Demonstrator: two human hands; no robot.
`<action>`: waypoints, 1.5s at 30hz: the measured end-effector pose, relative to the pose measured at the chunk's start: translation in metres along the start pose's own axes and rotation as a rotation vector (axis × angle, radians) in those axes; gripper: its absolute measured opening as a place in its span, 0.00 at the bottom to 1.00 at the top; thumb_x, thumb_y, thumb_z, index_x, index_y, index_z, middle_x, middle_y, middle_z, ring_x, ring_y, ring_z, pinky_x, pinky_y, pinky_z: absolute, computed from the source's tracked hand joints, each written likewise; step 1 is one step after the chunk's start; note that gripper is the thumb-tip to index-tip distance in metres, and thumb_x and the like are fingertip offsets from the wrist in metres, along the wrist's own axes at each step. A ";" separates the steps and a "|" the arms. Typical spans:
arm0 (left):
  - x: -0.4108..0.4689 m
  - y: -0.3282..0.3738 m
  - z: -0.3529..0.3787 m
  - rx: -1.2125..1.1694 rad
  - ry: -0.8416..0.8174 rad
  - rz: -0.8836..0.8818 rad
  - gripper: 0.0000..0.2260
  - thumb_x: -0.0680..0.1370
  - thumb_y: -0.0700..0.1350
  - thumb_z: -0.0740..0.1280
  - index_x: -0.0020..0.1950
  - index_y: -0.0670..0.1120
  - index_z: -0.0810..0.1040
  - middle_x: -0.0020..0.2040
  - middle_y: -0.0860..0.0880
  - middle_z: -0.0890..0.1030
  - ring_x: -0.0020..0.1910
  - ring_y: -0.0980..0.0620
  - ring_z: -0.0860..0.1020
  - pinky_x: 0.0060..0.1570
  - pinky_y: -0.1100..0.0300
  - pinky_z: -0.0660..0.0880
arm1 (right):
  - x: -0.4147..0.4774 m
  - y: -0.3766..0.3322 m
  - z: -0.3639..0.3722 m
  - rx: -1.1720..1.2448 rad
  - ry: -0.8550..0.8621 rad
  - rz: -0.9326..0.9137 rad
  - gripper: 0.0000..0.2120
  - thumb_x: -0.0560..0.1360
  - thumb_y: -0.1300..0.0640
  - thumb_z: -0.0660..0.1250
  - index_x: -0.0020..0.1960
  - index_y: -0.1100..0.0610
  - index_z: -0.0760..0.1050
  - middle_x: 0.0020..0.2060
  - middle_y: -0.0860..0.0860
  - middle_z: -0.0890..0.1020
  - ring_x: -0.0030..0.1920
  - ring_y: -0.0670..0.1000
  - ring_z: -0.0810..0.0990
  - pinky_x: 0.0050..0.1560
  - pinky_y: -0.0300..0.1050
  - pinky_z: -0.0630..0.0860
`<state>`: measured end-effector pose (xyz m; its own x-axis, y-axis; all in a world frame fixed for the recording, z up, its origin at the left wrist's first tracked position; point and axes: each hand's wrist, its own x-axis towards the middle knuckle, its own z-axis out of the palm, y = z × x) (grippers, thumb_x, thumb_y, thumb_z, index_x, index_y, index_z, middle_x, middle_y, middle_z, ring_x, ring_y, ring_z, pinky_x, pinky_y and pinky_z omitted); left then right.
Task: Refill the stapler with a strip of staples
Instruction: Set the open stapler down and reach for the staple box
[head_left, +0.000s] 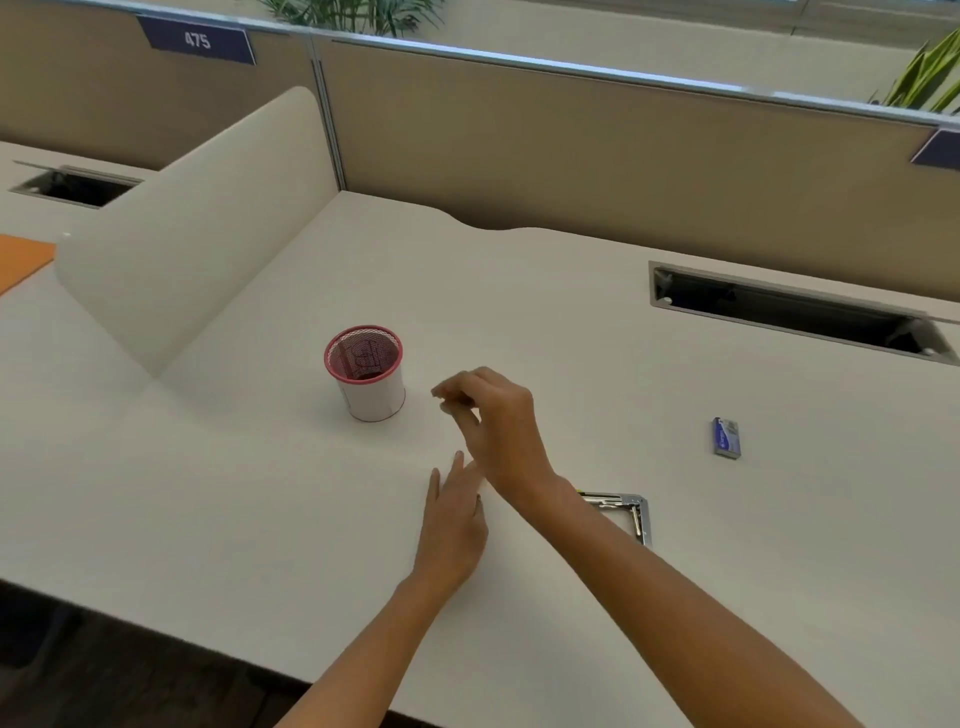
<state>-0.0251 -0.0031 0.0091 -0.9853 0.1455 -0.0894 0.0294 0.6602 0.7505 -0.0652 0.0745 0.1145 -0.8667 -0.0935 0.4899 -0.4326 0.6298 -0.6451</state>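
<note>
Between the curled fingertips (451, 396) of the right hand (498, 421), no object can be made out with certainty; thumb and forefinger are drawn close together as if pinching, but the blur leaves it undecided whether anything is held. The right hand is raised above the desk (571, 322), wrist bent, fingers directed toward the pen cup (366, 373). Just below those fingertips, the left hand (452, 514) is laid low over the desk, palm down, its fingers (457, 467) extended and only slightly spread, nothing being grasped. The fingertips of the left hand are seen just beside the right wrist, and the two forearms cross near that point.

To the left of both sets of fingers, near but apart, the pen cup is shown upright, a white cylinder with a red mesh rim. Behind the right forearm, on the side away from the left fingers, the stapler (626, 512) is partly hidden; it is seen lying opened out at an angle, its metal channel exposed. Farther right, well apart from either hand, the small blue staple box (727, 438) is seen lying flat on the desk. Beyond it, a cable slot (795, 314) is cut into the desk surface.
</note>
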 end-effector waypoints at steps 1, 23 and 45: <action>0.001 -0.003 0.002 0.083 -0.012 0.036 0.21 0.84 0.44 0.50 0.77 0.52 0.56 0.78 0.52 0.60 0.72 0.62 0.40 0.69 0.59 0.34 | 0.014 -0.001 0.007 0.012 0.002 -0.011 0.07 0.71 0.72 0.71 0.47 0.65 0.82 0.41 0.59 0.84 0.41 0.54 0.83 0.44 0.46 0.81; 0.006 -0.009 0.003 0.538 -0.029 0.256 0.24 0.82 0.51 0.43 0.78 0.47 0.56 0.77 0.48 0.62 0.77 0.49 0.55 0.76 0.46 0.48 | 0.083 0.003 0.073 0.048 0.052 -0.040 0.09 0.71 0.75 0.66 0.48 0.67 0.82 0.43 0.61 0.84 0.45 0.60 0.82 0.45 0.52 0.79; 0.006 -0.011 0.005 0.592 -0.001 0.294 0.25 0.81 0.50 0.45 0.78 0.47 0.53 0.79 0.52 0.55 0.78 0.50 0.54 0.76 0.48 0.51 | -0.060 0.194 -0.162 -0.531 -0.160 0.906 0.29 0.75 0.75 0.59 0.75 0.66 0.58 0.75 0.61 0.61 0.75 0.62 0.58 0.72 0.49 0.59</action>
<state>-0.0306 -0.0058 -0.0035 -0.9221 0.3816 0.0637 0.3847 0.8867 0.2566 -0.0565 0.3272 0.0551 -0.8502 0.5037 -0.1529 0.5217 0.7673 -0.3729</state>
